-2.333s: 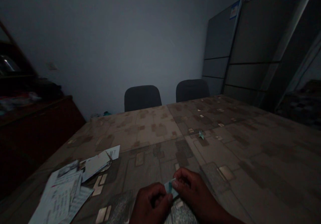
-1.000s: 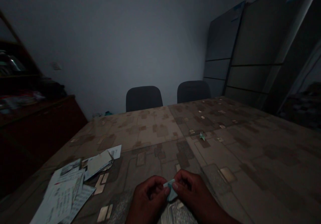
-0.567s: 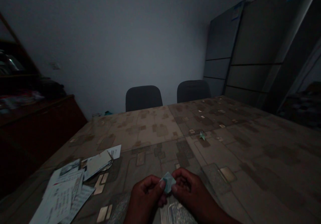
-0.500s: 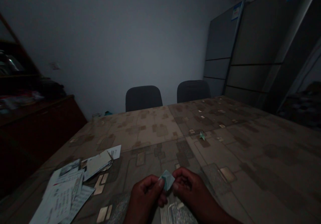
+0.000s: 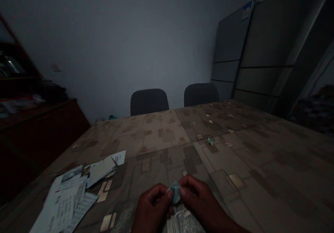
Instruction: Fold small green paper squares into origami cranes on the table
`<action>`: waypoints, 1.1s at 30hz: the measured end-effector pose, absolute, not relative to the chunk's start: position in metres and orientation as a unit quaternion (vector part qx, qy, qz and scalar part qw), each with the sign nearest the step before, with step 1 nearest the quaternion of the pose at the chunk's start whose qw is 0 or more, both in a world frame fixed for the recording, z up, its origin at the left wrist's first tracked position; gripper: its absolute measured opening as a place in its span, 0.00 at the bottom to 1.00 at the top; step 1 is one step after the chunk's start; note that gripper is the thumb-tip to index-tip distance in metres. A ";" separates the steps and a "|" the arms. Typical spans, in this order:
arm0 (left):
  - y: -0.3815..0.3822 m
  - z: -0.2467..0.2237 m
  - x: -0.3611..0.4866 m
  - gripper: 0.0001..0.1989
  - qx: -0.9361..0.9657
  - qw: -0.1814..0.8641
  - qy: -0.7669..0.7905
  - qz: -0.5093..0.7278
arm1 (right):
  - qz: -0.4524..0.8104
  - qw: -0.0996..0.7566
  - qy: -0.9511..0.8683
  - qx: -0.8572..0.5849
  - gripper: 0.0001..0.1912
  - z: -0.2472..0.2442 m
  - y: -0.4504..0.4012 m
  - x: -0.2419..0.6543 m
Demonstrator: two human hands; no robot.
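Observation:
A small piece of folded paper (image 5: pixel 176 194), pale green and white, is pinched between my two hands above the near part of the table. My left hand (image 5: pixel 153 205) grips its left edge with thumb and fingers. On the other side, my right hand (image 5: pixel 199 200) has thumb and forefinger closed on the right edge. The fingertips cover part of the folds. Farther off, a small green folded paper figure (image 5: pixel 210 141) stands on the tablecloth (image 5: pixel 167 135), apart from both hands.
Printed papers (image 5: pixel 61 201) and a stack of cards (image 5: pixel 101 170) lie at the left of the table. Two dark chairs (image 5: pixel 149 102) stand at the far edge, before a bare wall. A wooden cabinet (image 5: pixel 44 128) is at left, a tall sliding-door wardrobe (image 5: pixel 261 52) at right.
My right thumb has come onto the front of the folded paper, which now shows narrower between the hands. My left hand has shifted slightly right. The figure and papers stay put.

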State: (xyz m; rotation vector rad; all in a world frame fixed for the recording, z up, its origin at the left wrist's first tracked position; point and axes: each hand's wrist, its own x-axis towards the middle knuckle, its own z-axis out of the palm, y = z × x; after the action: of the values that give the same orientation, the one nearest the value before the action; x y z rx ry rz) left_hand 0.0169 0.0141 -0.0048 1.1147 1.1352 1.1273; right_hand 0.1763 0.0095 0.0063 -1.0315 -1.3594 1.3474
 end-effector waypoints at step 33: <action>0.010 0.002 0.019 0.18 0.457 0.570 0.418 0.540 | 0.565 0.445 -0.548 -0.427 0.21 0.010 0.012 0.180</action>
State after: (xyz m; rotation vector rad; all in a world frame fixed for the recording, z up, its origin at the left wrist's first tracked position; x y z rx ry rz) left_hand 0.0194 0.0096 0.0018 1.0732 0.9802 1.2687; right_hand 0.1798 0.0116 0.0098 -1.0589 -1.3584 1.3993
